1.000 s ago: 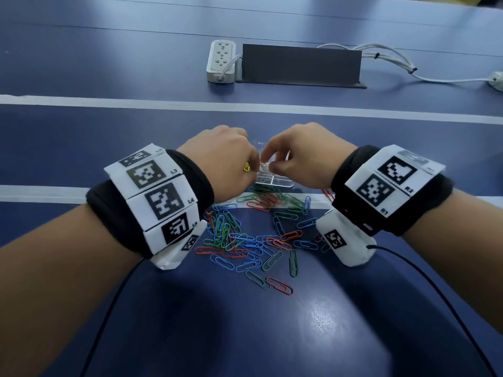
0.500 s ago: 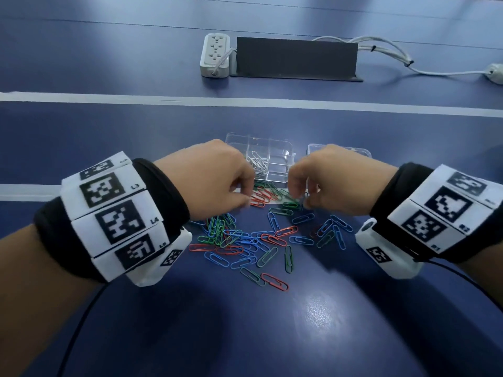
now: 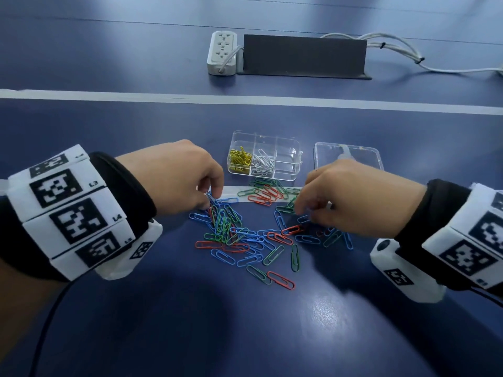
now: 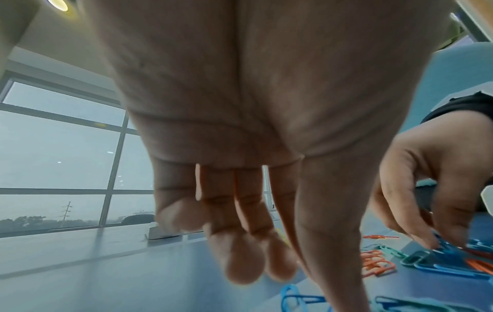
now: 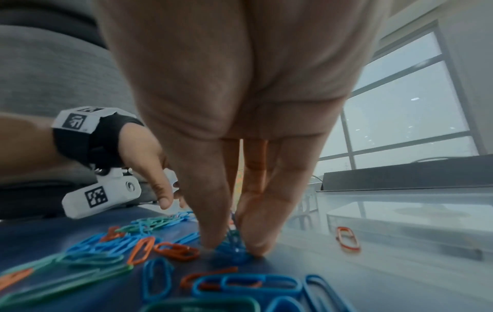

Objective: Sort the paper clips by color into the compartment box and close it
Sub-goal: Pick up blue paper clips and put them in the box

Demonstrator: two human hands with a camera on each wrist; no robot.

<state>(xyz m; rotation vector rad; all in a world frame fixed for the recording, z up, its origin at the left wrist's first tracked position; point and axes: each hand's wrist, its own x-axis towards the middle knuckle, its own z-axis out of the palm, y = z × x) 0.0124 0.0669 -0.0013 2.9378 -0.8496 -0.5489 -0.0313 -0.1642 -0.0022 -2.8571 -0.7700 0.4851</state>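
The clear compartment box (image 3: 285,165) stands open, with yellow clips (image 3: 239,161) in its left cell and silver clips (image 3: 262,164) in the middle one. Its lid (image 3: 351,155) lies flat to the right. A loose pile of blue, green and red paper clips (image 3: 245,235) lies in front of the box. My right hand (image 5: 232,244) pinches blue clips (image 5: 233,250) between thumb and finger at the pile's right side. My left hand (image 3: 211,198) has its fingertips down on blue clips at the pile's left edge. Whether they grip one is hidden.
A white power strip (image 3: 221,53) and a dark upright plate (image 3: 303,54) with white cables (image 3: 402,51) stand at the back of the blue table (image 3: 245,336). A pale tape line (image 3: 109,95) crosses the table behind the box.
Both hands have come back from the box to the pile and moved apart. The box, hidden a second ago, now shows fully. My right fingers have closed on blue clips.
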